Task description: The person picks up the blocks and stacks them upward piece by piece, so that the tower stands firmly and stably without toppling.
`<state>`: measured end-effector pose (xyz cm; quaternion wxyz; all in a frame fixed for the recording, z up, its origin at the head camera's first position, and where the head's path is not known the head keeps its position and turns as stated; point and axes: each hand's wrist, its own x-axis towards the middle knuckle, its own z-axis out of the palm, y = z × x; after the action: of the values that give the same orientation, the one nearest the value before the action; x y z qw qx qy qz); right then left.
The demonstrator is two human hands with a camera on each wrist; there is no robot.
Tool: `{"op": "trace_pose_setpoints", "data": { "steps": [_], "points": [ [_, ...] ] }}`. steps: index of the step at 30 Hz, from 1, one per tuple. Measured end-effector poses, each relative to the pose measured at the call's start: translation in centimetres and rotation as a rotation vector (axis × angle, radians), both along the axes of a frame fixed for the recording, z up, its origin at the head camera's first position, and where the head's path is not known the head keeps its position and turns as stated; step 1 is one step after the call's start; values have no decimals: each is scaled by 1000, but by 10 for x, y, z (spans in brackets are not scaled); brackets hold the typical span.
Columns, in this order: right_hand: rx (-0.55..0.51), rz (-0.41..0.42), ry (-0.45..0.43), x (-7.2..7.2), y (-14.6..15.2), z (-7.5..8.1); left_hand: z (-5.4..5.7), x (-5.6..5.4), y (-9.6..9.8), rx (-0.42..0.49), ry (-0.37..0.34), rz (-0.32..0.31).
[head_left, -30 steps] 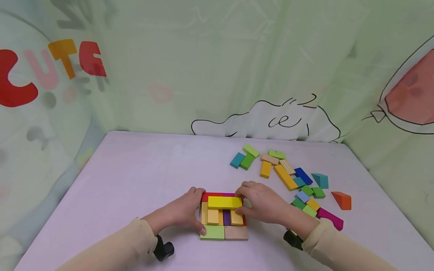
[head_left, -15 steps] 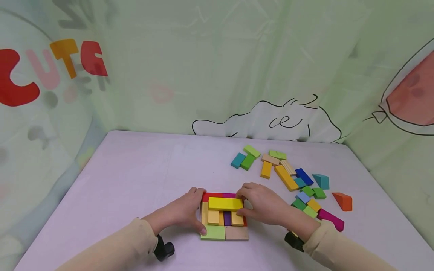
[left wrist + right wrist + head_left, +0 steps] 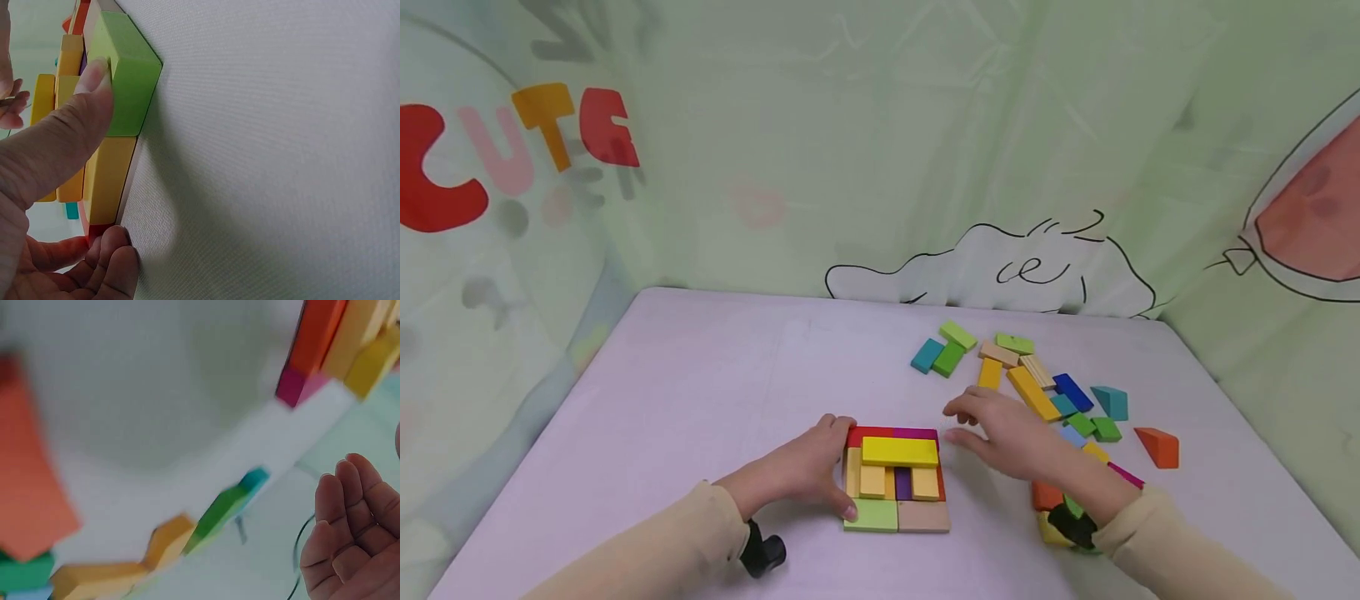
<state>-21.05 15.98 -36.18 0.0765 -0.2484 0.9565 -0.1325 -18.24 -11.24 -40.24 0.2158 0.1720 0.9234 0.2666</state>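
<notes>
A low rectangular build of wooden blocks lies on the table, with a light green block (image 3: 870, 515) and a pinkish-tan block (image 3: 923, 516) along its near edge. My left hand (image 3: 815, 458) grips its left side, thumb on the light green block and fingers at the red block (image 3: 870, 437) at the far corner. A long yellow block (image 3: 899, 452) lies across two small cream blocks on top. To the right of the build, my right hand (image 3: 1006, 432) is raised with loosely bent fingers and holds nothing. In the right wrist view its fingers (image 3: 362, 506) are apart from the blocks.
Loose blocks are spread from back centre down the right side, among them a long orange-yellow block (image 3: 1032, 393), a blue block (image 3: 1072, 392), a teal triangular block (image 3: 1110, 402) and an orange triangular block (image 3: 1159, 447). Some lie partly hidden under the right forearm.
My right hand has let go of the yellow block and moved right, away from the build. The left hand has kept its place. An orange block beneath the right forearm has come into view.
</notes>
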Motion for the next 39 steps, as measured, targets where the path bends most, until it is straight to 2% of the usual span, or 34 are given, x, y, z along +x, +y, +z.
{"op": "trace_pose_setpoints", "data": {
  "steps": [4, 7, 10, 13, 16, 24, 28, 39],
  "points": [
    [-53, -98, 47, -22, 41, 4, 0, 0, 0, 4, 2, 1],
    [-23, -168, 56, -39, 75, 1, 0, 0, 0, 5, 4, 2],
    [63, -235, 8, -50, 100, -5, 0, 1, 0, 5, 3, 3],
    [138, -275, -79, -55, 111, -13, -1, 2, 0, 3, 1, 4],
    [191, -310, -146, -55, 111, -17, -2, 2, 0, 7, 1, 3],
    [247, -348, -178, -41, 102, -14, -2, 1, 1, -6, 17, -3],
    [273, -332, -215, -34, 101, -11, 0, 2, 1, -8, 12, 2],
    [352, -272, -200, -32, 104, -12, 2, 2, 1, -5, 16, 5]
  ]
}}
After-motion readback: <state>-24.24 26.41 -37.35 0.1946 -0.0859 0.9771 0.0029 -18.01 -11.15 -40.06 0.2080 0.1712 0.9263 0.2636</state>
